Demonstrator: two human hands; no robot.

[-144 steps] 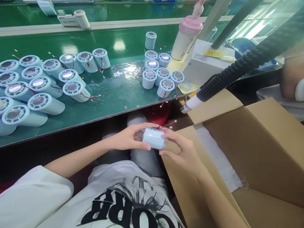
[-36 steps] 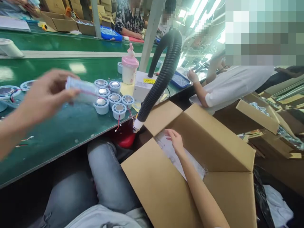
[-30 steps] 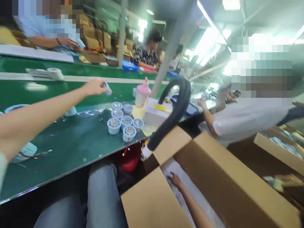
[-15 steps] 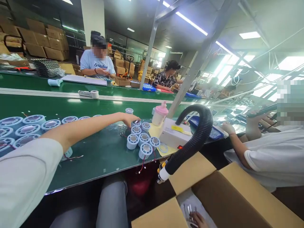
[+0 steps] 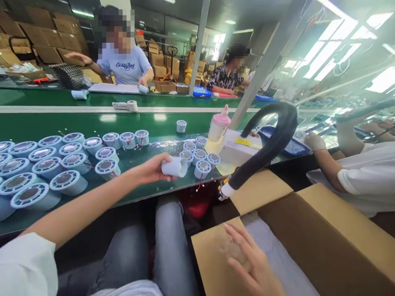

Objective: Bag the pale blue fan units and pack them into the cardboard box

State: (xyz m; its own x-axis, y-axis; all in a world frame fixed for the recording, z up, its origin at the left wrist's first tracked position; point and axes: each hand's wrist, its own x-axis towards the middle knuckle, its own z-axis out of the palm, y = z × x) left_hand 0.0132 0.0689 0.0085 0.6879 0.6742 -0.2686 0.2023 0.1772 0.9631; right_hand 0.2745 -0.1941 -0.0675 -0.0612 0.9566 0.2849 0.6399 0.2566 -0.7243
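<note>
In my left hand [image 5: 156, 167], fingers wrapped round it, is a pale blue cylindrical housing [image 5: 173, 167] tipped on its side above the bench edge. Beside it stands a small cluster of similar blue housings [image 5: 200, 154], some with thin wires hanging down. My right hand [image 5: 256, 261] is over the open cardboard box [image 5: 216, 250], its fingers curved around a clear plastic piece [image 5: 233, 248] whose shape is hard to make out. More round housings with grille tops [image 5: 42, 153] stand in rows on the left of the bench.
A black flexible hose [image 5: 271, 142] arches from a white box [image 5: 239, 148] and ends above the carton. A pink-lidded bottle [image 5: 219, 123] stands behind. Two people [image 5: 121, 61] work across the green bench [image 5: 135, 191]; another person's arm [image 5: 328, 168] is at right.
My left hand has lifted a housing from the cluster and brought it nearer. My right hand has risen out of the box with the clear piece. The view has shifted.
</note>
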